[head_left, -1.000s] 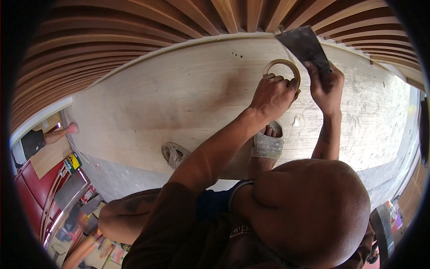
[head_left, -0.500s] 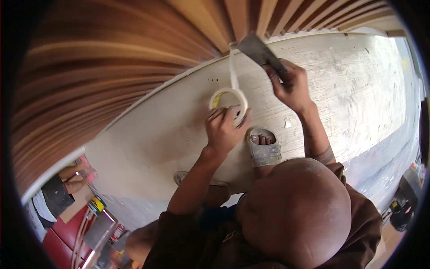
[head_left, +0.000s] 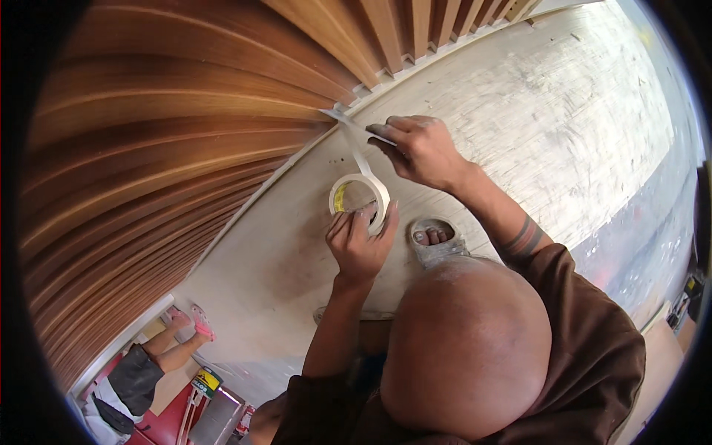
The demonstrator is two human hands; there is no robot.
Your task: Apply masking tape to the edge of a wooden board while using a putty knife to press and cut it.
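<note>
Tape strip [head_left: 354, 142] now longer, roll [head_left: 359, 202] lower

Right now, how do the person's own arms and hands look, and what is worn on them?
Both hands, left hand and right hand, are bare, without gloves. The forearms are uncovered. The right forearm carries dark band tattoos. Brown sleeves end near the elbow.

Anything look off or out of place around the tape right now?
Nothing stands out. The left hand holds the masking tape roll, its strip running taut to the slatted wall's base, where the right hand presses it.
</note>
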